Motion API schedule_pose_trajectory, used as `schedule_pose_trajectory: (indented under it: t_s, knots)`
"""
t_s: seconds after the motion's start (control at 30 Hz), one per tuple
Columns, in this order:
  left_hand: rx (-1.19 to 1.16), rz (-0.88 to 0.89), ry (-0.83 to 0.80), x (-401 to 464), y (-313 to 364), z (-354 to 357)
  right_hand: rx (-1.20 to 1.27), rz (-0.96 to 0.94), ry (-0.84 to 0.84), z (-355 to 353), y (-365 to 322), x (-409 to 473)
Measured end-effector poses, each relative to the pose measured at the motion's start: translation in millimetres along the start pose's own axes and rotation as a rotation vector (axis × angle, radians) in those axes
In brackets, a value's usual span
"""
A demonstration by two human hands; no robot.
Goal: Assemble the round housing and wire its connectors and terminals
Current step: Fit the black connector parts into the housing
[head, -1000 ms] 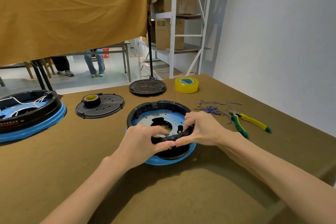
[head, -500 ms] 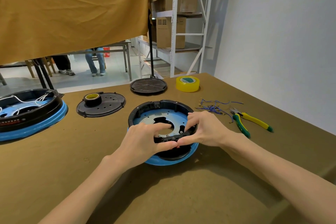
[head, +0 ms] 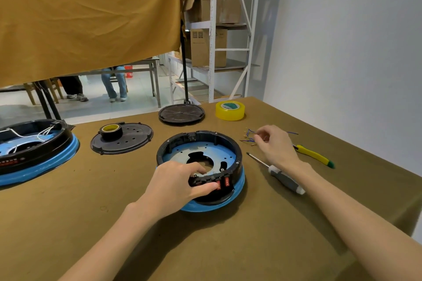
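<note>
Fingers (head: 262,136) of right hand (head: 275,146) reach wires (head: 249,136) — two red switches (head: 222,183).

Screwdriver (head: 279,172) lies right of housing (head: 198,150) (pliers (head: 316,156) beyond).

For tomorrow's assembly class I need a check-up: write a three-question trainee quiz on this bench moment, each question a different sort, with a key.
1. True or false: the right hand rests on the screwdriver.
2. What does the left hand grip? A) yellow tape roll B) near wall of the round housing C) pliers
3. Fill in: the right hand reaches into the loose blue ____.

Key: 1 false; 2 B; 3 wires.
</note>
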State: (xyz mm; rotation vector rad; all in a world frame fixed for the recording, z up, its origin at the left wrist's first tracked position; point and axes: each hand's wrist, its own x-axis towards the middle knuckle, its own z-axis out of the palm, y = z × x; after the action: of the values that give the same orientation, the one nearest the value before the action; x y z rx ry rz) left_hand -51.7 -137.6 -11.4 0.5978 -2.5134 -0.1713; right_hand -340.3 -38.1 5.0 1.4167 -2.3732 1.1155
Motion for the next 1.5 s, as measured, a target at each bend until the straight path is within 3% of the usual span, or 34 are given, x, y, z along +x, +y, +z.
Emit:
schedule_pose_trajectory:
  t_s: [0.07,0.17,0.33,0.67,0.8,0.87,0.93,1.0,1.27,1.5]
  knots:
    - [0.025,0.001,-0.009,0.4,-1.0,1.0,-0.270,0.097,-0.152,0.9,20.6,11.6]
    - [0.080,0.023,0.008,1.5,-2.3,2.0,-0.431,0.087,-0.349,8.3,35.0,18.8]
    - [0.087,0.057,0.025,2.3,-3.1,4.0,-0.396,0.094,-0.289,15.9,40.4,30.1]
    - [0.072,0.082,0.026,3.2,-3.3,5.9,-0.402,0.116,-0.407,11.3,33.8,46.0]
    - [0.073,0.092,0.033,4.9,-3.6,7.8,-0.275,0.157,-0.193,9.8,29.5,58.1]
    - [0.073,0.103,0.050,4.7,-3.6,9.2,-0.350,0.144,-0.232,11.5,30.1,64.4]
    - [0.076,0.111,0.064,4.9,-4.0,9.9,-0.463,0.144,-0.376,14.6,32.9,66.7]
    - [0.075,0.114,0.070,4.8,-4.8,10.1,-0.428,0.144,-0.422,19.5,38.6,66.3]
    - [0.081,0.111,0.076,5.4,-6.3,11.7,-0.106,0.189,-0.191,19.5,47.5,66.1]
    - [0.052,0.097,0.061,5.8,-5.4,12.9,0.025,0.210,-0.123,3.7,45.8,61.7]
